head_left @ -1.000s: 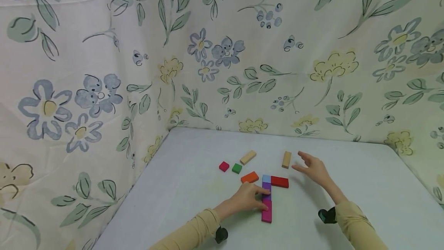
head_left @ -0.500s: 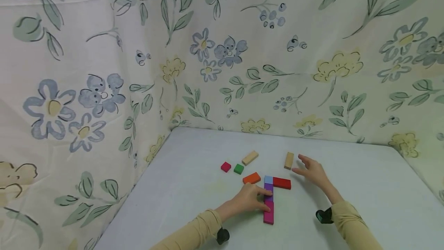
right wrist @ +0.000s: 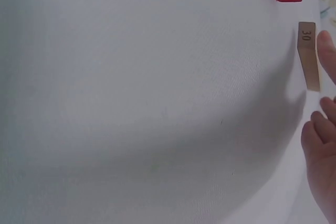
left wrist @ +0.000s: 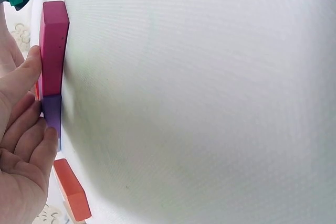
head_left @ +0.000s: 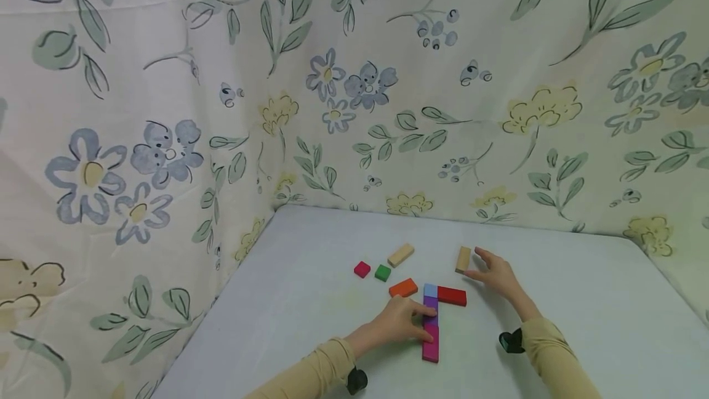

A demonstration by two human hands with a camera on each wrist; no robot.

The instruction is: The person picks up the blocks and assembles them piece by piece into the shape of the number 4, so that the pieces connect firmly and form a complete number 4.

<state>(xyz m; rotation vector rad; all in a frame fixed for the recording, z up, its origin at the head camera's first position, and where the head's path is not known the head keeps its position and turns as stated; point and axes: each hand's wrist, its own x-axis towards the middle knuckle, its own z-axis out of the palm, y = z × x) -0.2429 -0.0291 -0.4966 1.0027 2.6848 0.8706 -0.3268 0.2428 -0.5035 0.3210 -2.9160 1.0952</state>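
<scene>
My left hand [head_left: 394,320] rests on a row of blocks, its thumb at the magenta block [head_left: 431,350] and its fingertips on the purple block [head_left: 430,304]. A light blue block [head_left: 430,290] caps the row's far end, and a red block [head_left: 452,296] extends right from it. In the left wrist view the thumb lies along the side of the magenta block [left wrist: 54,51]. Fingers spread, my right hand [head_left: 498,276] hovers beside a plain wooden block [head_left: 463,259], thumb close to its near end. The right wrist view shows "30" printed on the wooden block's end [right wrist: 306,35].
Left of the row's far end lies an orange block [head_left: 403,288]. Behind it are a green block [head_left: 383,273], a pink-red block [head_left: 362,269] and a second wooden block [head_left: 401,254]. A floral cloth [head_left: 332,159] hangs behind the white table [head_left: 288,300].
My right hand has come closer to the wooden block, its thumb now near the block's end. The left hand stays on the row. The head view has shifted slightly.
</scene>
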